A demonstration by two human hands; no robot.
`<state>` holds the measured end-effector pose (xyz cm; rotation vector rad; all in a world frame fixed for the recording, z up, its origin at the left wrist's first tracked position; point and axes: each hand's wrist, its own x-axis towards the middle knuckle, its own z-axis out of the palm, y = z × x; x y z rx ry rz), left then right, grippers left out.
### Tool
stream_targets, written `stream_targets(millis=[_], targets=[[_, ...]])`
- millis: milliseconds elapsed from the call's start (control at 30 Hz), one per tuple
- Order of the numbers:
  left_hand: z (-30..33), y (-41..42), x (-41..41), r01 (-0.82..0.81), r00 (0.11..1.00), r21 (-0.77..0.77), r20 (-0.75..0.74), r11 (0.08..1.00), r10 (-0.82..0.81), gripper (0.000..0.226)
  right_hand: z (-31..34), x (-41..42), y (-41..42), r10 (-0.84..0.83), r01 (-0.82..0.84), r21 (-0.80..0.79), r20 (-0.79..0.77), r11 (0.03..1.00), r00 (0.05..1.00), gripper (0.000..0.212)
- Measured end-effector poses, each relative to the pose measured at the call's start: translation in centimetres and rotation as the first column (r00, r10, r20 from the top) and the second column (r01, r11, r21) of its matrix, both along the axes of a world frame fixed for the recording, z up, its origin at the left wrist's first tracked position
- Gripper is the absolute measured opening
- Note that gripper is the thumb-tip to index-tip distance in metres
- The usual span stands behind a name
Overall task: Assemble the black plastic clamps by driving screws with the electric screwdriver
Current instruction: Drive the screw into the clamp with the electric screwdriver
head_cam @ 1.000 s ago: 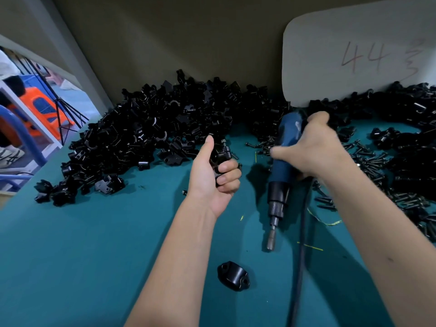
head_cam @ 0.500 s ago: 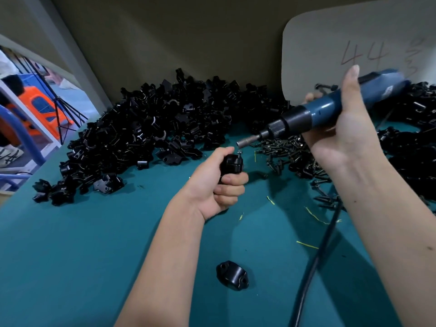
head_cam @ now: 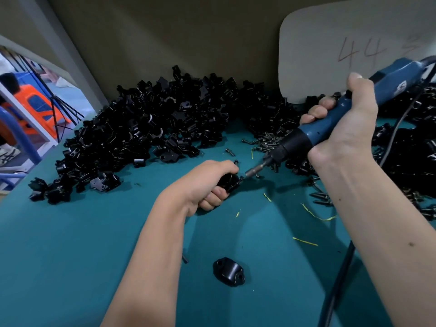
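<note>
A black clamp [head_cam: 228, 182] sits gripped in the left hand [head_cam: 207, 182], low over the teal surface [head_cam: 70, 256], with a screw [head_cam: 241, 178] standing at its right side. The blue screwdriver [head_cam: 330, 121], gripped in the right hand [head_cam: 342, 123], slants down to the left; its black collar leads to a metal bit [head_cam: 253, 171] whose tip meets the screw. A big pile of black clamp parts [head_cam: 153, 133] lies along the back of the surface. Loose screws [head_cam: 266, 142] lie scattered behind the bit. One clamp half [head_cam: 228, 272], glossy with two holes, lies alone near the front.
</note>
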<state>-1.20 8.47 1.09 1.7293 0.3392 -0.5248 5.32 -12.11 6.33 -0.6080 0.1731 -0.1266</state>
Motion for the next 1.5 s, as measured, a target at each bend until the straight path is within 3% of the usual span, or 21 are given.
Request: stream_targets(millis=[433,567,733,933,1167,1500], targets=[[0.4,-0.4,-0.4,0.054,0.998,0.005,0.043,0.999,-0.055,0.024,-0.3,-0.1,0.6,0.013,-0.012,-0.081,0.011,0.997,1.0,0.028],[0.4,-0.6,-0.2,0.058,0.998,0.01,0.0,0.998,-0.058,0.033,-0.3,0.0,0.5,0.021,-0.019,-0.054,0.04,0.998,0.999,0.022],[0.4,-1.4,0.1,0.03,0.998,0.042,-0.047,0.999,-0.028,0.035,0.1,-0.3,0.5,0.02,-0.003,-0.135,0.125,0.991,0.992,0.021],[0.7,-1.5,0.2,-0.028,0.998,0.006,-0.05,1.0,0.028,0.035,0.1,-0.3,0.9,-0.004,0.022,-0.123,0.145,0.992,0.989,0.02],[0.9,-1.8,0.0,-0.027,0.999,0.046,-0.019,0.999,0.028,0.032,-1.0,0.2,0.6,-0.005,0.007,-0.044,0.03,0.999,1.0,0.021],[0.8,-1.7,0.2,-0.075,0.996,0.012,-0.051,0.997,0.076,0.039,-0.5,-0.1,0.9,-0.004,0.011,-0.075,0.094,0.997,0.996,0.021]])
